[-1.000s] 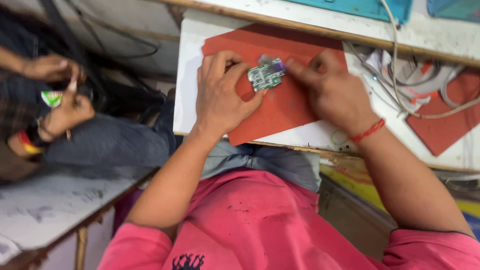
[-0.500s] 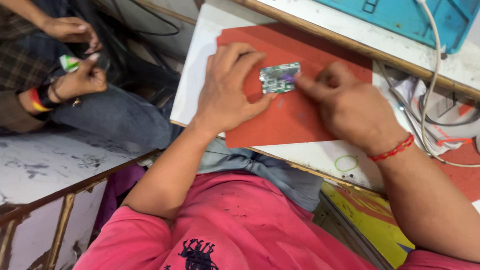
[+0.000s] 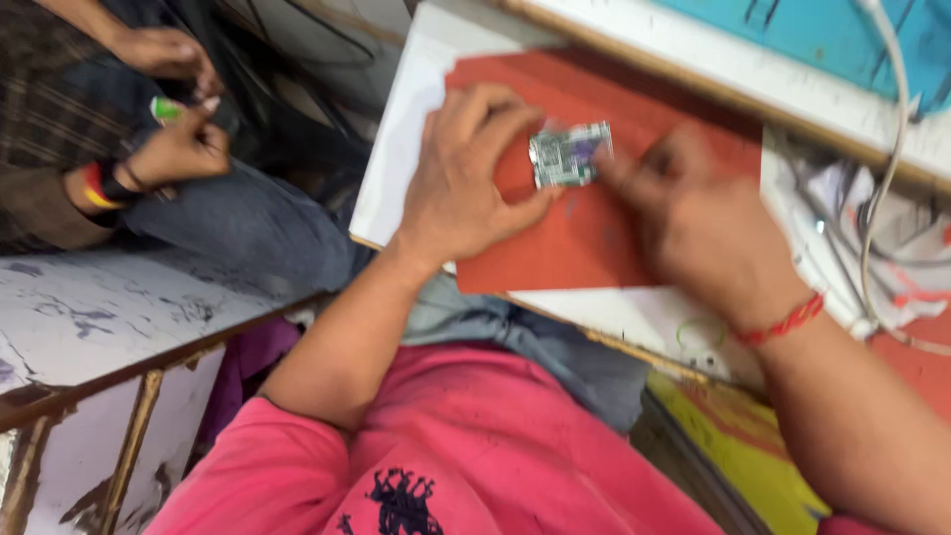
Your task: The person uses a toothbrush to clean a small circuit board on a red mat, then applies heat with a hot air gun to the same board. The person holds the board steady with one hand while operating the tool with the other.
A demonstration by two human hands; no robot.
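Our left hand (image 3: 466, 188) pins the circuit board (image 3: 569, 155) on the red mat (image 3: 584, 248) on the desk (image 3: 396, 168); our blurred right hand (image 3: 708, 223) touches its edge, grip unclear. Work looks midway.

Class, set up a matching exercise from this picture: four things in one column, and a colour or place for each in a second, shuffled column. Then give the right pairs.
Column one
1. small circuit board
2. mat
3. thread bracelet
4. white cable

Column two
A. round the right wrist
B. flat and red-orange, under both hands
C. between the fingertips of the left hand and the right hand
D. running down the right side of the bench

Pairs: 1-C, 2-B, 3-A, 4-D
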